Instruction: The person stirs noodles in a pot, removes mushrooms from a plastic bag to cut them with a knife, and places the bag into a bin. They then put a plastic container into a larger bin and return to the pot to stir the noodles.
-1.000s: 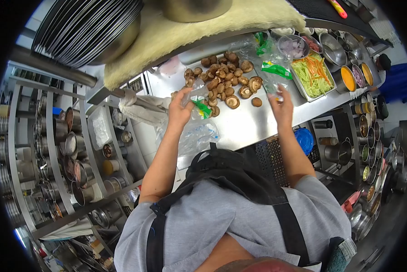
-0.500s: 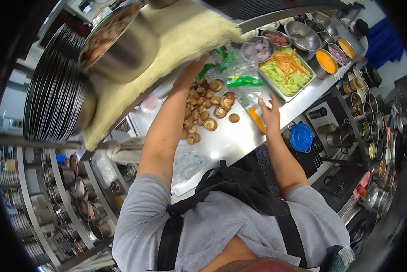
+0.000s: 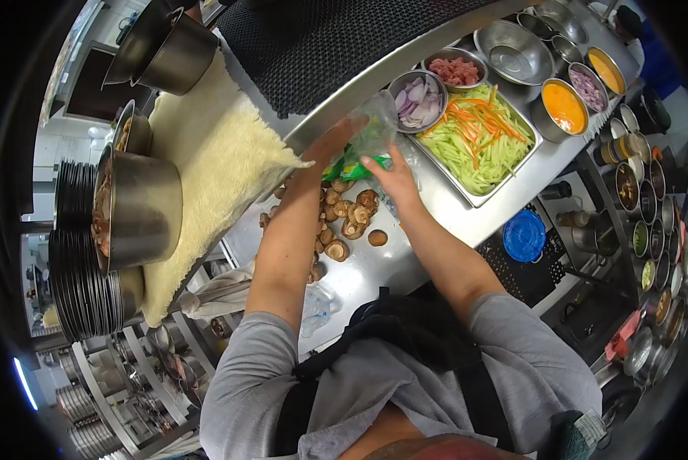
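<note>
A clear plastic bag with green printing (image 3: pixel 374 119) is bunched up behind the mushrooms, beside the bowl of sliced onion. My right hand (image 3: pixel 396 178) has its thumb and fingers closed on the near side of the bag. My left hand (image 3: pixel 349 132) reaches to the bag's far left side; its fingers are blurred and partly covered by plastic. Below my hands lies a pile of brown mushrooms (image 3: pixel 336 218) on the steel counter (image 3: pixel 382 280). One loose mushroom (image 3: pixel 377 238) sits apart, at the pile's right.
Right of the bag stand a tray of shredded green and orange vegetables (image 3: pixel 474 201), a bowl of sliced onion (image 3: pixel 418 101) and a bowl of pink meat (image 3: pixel 455 70). A raised shelf with a pale cloth (image 3: pixel 206 153) and a large pot (image 3: pixel 148 207) overhangs the left.
My right hand has moved left and up onto the bag. The bag has been gathered and lifted between my hands. The orange strip by my right hand no longer shows. My view has shifted.
</note>
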### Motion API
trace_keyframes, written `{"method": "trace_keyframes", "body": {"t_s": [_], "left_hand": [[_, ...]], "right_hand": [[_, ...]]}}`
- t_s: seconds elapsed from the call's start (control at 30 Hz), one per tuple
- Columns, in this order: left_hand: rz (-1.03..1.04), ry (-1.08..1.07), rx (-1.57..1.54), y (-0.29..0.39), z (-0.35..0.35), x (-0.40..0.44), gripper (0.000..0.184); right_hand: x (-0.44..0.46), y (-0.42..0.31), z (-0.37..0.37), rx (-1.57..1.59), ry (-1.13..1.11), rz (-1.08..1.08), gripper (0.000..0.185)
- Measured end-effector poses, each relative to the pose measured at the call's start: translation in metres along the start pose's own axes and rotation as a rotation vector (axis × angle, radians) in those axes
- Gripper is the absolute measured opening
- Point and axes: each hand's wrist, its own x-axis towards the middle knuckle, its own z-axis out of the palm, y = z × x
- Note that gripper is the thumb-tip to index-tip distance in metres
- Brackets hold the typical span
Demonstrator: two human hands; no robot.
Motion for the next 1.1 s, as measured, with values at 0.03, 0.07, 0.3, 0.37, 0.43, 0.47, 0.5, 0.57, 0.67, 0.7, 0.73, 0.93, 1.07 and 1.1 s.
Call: {"method": "trace_keyframes", "body": {"t_s": [0.03,0.07,0.3,0.37,0.43,0.47,0.5,0.57,0.67,0.7,0.73,0.93,1.07,1.1], "left_hand": [[-0.014,0.007,0.002,-0.016,0.001,0.004,0.062],[0.029,0.018,0.057,-0.006,-0.003,-0.007,0.063],[-0.032,0.303,-0.158,0.038,-0.042,-0.109,0.048],[-0.101,0.442,-0.221,0.054,-0.046,-0.138,0.045],[-0.066,0.5,-0.33,0.02,-0.044,-0.148,0.043],[-0.04,0.671,0.035,-0.013,-0.048,-0.147,0.042],[-0.013,0.831,0.407,-0.038,-0.055,-0.15,0.041],[0.017,0.833,0.632,-0.05,-0.066,-0.186,0.041],[-0.233,0.796,-0.423,-0.032,-0.05,-0.255,0.035],[-0.295,0.788,-0.482,-0.026,-0.042,-0.271,0.032],[-0.307,0.808,-0.483,-0.024,-0.035,-0.286,0.032],[-0.246,0.687,-0.777,-0.007,0.007,-0.353,0.031],[-0.151,0.587,-0.594,0.018,0.03,-0.363,0.047],[-0.161,0.561,-0.63,0.031,0.033,-0.359,0.056]], "right_hand": [[0.001,-0.011,0.005,0.004,-0.015,0.003,0.085],[0.002,-0.02,0.01,-0.047,-0.099,-0.108,0.079],[-0.036,-0.076,0.022,-0.17,-0.457,-0.438,0.061],[-0.058,-0.071,0.022,-0.185,-0.39,-0.631,0.064],[-0.082,-0.089,0.004,-0.149,-0.376,-0.663,0.062],[-0.088,-0.091,-0.008,-0.043,-0.46,-0.672,0.057],[-0.089,-0.09,-0.02,0.063,-0.545,-0.683,0.053],[-0.071,-0.062,-0.032,0.049,-0.461,-0.656,0.041],[-0.022,-0.053,-0.04,-0.296,-0.284,-0.596,0.037],[-0.006,-0.046,-0.035,-0.503,-0.266,-0.632,0.035],[0.012,-0.033,-0.027,-0.708,-0.248,-0.667,0.034],[0.097,0.054,0.017,-1.129,-0.293,-0.719,0.024],[0.078,-0.011,0.013,-0.79,-0.005,-0.804,0.011],[0.068,-0.032,0.013,-0.557,0.09,-0.817,0.01]]}}
